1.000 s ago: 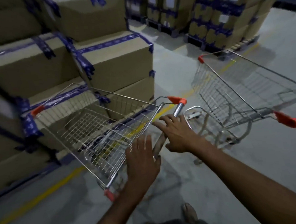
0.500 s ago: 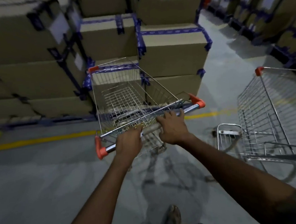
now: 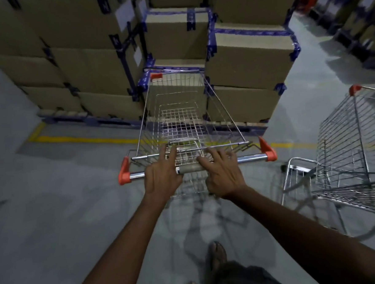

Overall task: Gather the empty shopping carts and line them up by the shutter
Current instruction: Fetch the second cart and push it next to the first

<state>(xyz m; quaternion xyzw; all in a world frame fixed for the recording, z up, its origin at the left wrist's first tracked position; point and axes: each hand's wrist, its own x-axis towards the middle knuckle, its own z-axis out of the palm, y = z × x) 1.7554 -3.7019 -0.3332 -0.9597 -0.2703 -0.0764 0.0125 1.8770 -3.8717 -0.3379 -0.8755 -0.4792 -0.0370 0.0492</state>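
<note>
An empty wire shopping cart [image 3: 180,91] with orange corner caps stands straight ahead of me, its nose almost against the stacked boxes. Both my hands are on its chrome handle bar [image 3: 251,159]. My left hand [image 3: 162,178] presses its palm on the bar, with fingers stretched forward over the basket's rear flap. My right hand [image 3: 223,174] lies beside it with fingers bent over the bar. A second empty cart [image 3: 347,145] stands at the right, partly cut off by the frame edge. No shutter is in view.
Taped cardboard boxes [image 3: 247,57] are stacked on pallets right behind the cart, and more stacks stand at the far right. A yellow floor line [image 3: 83,138] runs in front of the pallets. Open grey floor lies to the left. My sandalled foot [image 3: 216,254] is below the handle.
The cart has swung round from slanted to square in front of me, facing the boxes. My hands went from reaching for the handle to resting on it. The second cart now sits further right.
</note>
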